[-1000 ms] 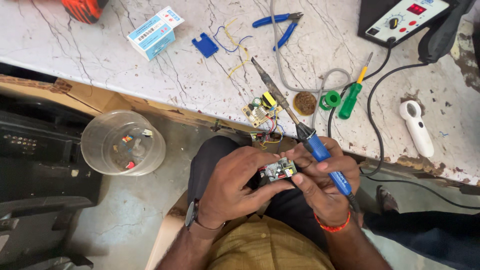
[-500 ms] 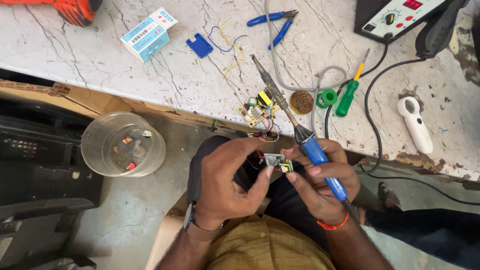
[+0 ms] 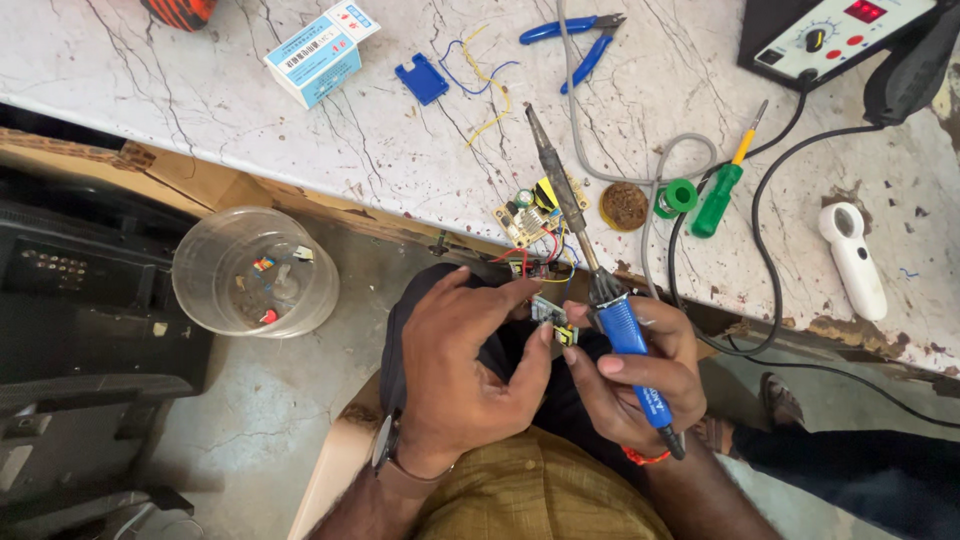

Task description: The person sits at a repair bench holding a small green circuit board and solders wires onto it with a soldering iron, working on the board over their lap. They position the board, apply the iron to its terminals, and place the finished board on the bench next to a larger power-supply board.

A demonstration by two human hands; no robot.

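Blue soldering iron (image 3: pixel 622 335) x1 – right hand (image 3: pixel 640 375) fingers wrapped round it, left hand (image 3: pixel 465 375) fingers pinching 1 small circuit board (image 3: pixel 548 312)

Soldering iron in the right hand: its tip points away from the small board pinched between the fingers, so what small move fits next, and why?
Probably swing the soldering iron round so its tip nears the small circuit board. The right hand grips the blue handle with the tip aimed out over the marble table, while the left hand pinches the board beside it.
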